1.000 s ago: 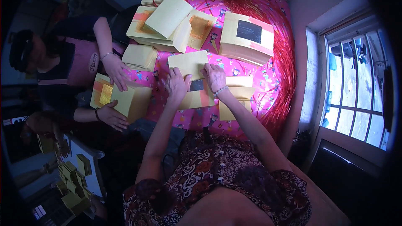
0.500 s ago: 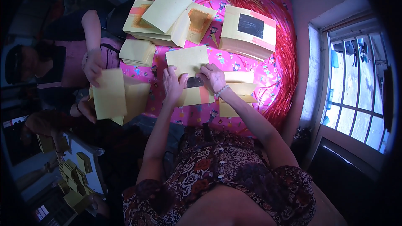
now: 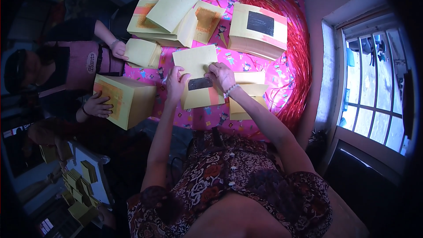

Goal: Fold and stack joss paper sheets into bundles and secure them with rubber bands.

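Pale yellow paper lies in front of me on the pink patterned table cover, its lower part marked with a black patch and a pinkish stripe. My left hand is closed on the paper's left edge, thumb toward the black patch. On the opposite edge, my right hand pinches the paper with curled fingers, a beaded bracelet at its wrist. Whether one sheet or several folded ones are between my hands, I cannot tell. Beside my right forearm rest more folded yellow papers.
At left, a co-worker's hand supports a thick yellow paper stack; their other hand touches a smaller stack. Further stacks stand beyond. Red strands run along the table's right side, near a barred window.
My left hand has shifted slightly left, uncovering more of the black patch. The co-worker's upper hand has moved from the large stack to the smaller one, and the large stack now shows its orange-marked face.
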The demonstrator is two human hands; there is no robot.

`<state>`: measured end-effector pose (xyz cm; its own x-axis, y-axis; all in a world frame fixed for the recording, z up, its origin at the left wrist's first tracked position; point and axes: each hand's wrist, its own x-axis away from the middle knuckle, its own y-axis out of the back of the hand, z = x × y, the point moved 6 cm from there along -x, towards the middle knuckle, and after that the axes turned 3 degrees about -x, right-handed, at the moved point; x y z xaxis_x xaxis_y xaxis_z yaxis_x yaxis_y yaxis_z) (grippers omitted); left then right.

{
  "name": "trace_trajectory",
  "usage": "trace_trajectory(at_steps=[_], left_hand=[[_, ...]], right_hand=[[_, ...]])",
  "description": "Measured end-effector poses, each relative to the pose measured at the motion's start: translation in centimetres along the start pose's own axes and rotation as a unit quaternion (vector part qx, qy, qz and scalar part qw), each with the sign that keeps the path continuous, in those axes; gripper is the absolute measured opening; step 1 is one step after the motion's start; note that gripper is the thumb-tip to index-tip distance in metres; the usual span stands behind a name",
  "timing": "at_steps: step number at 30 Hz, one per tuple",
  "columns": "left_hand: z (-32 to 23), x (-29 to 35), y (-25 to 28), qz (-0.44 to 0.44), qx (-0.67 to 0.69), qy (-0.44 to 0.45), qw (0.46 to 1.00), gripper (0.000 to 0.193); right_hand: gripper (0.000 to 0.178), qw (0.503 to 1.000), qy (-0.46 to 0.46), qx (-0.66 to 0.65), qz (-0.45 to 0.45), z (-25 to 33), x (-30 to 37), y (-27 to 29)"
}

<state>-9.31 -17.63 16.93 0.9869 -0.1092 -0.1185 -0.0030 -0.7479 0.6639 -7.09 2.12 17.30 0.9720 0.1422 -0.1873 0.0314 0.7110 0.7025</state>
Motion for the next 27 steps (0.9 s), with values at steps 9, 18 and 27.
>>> trace_trajectory(at_steps=[9, 18, 27], left_hand=[[2.4, 0.7, -0.4, -0.032, 0.091, -0.055, 0.994, 0.015], [4.7, 1.3, 0.4, -0.112, 0.206, 0.091, 0.968, 0.032], [-0.3, -0.1, 1.5, 0.007, 0.000, 0.226, 0.974, 0.033]], right_hand=[[0.026, 0.997, -0.046, 0.026, 0.049, -0.3, -1.0, -0.8], [0.026, 0.973, 0.129, 0.155, 0.112, 2.2, -1.8, -0.2], [0.010, 0.926, 0.297, 0.230, 0.035, 2.7, -1.1, 1.4]])
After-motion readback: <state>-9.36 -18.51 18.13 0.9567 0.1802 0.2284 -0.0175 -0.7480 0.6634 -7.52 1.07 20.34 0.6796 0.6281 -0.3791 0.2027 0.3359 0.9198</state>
